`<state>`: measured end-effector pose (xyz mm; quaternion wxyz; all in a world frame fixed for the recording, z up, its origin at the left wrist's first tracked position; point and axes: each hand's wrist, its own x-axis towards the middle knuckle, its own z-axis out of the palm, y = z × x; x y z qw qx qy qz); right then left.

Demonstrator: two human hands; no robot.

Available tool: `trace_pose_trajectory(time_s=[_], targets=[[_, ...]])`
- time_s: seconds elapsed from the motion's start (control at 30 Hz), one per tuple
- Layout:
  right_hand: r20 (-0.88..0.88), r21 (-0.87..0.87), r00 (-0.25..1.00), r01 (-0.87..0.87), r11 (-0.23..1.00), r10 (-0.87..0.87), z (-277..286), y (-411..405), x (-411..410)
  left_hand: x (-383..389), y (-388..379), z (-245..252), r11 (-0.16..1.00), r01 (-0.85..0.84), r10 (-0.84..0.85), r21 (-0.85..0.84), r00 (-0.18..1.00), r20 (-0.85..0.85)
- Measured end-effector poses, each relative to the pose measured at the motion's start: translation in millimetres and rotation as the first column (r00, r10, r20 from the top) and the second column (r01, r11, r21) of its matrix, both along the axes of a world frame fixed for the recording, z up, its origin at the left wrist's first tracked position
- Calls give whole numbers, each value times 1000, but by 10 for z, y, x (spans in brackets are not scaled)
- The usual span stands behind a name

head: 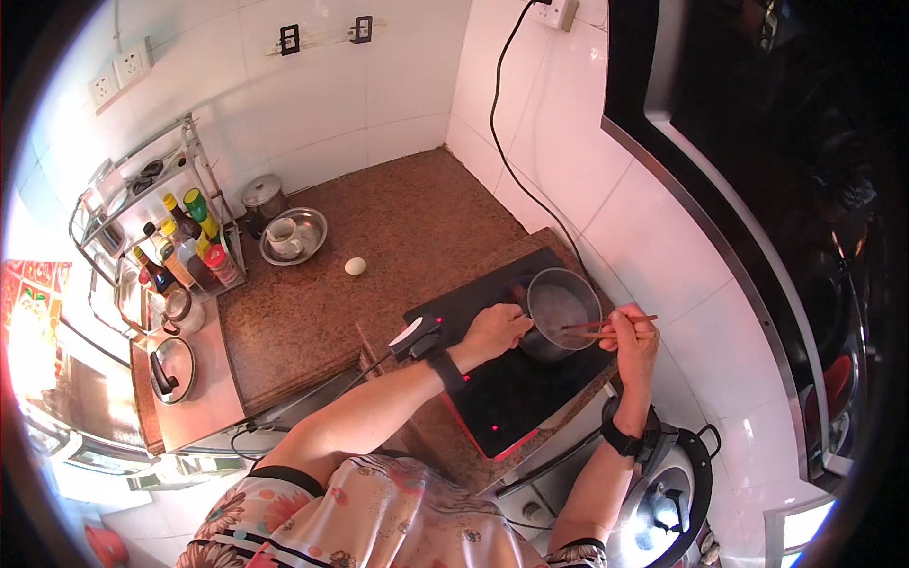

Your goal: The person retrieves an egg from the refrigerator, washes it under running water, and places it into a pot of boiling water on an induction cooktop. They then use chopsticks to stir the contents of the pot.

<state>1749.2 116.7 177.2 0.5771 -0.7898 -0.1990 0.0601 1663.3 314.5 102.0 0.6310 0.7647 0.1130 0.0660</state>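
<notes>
A small saucepan (563,304) stands on a black induction cooktop (490,387), with cloudy liquid inside. My left hand (495,330) is closed around the pan's handle, most of which the fingers hide. On the pan's right side, my right hand (628,337) grips a pair of wooden chopsticks (593,334). Their tips reach down into the liquid. Back and to the left, a whole pale egg (355,266) lies on the brown stone counter (369,206), apart from both hands.
A metal bowl (319,238) holds a white cup (284,240); behind it is a lidded metal pot (263,195). Sauce bottles (186,245) crowd a wire rack at left, near a glass lid (172,369). A black cord (495,121) hangs behind the cooktop. A lidded wok (657,508) sits low right.
</notes>
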Motion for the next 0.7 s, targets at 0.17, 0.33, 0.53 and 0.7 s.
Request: trace_pose_trajectory(time_s=[0.17,0.33,0.53,0.7], targets=[[142,-29,972,-183,983,186,-2,99,-122,27,1,-13,1000,1,0,9,1000,-17],[56,-63,991,123,990,-119,21,-33,-52,-4,7,8,1000,-6,6,9,1000,-7],[199,-61,967,-152,987,161,-99,57,-107,84,-1,-103,1000,-3,4,8,1000,-11],[14,22,992,122,992,-122,-42,-7,-103,123,-39,-166,988,-33,28,154,999,38]])
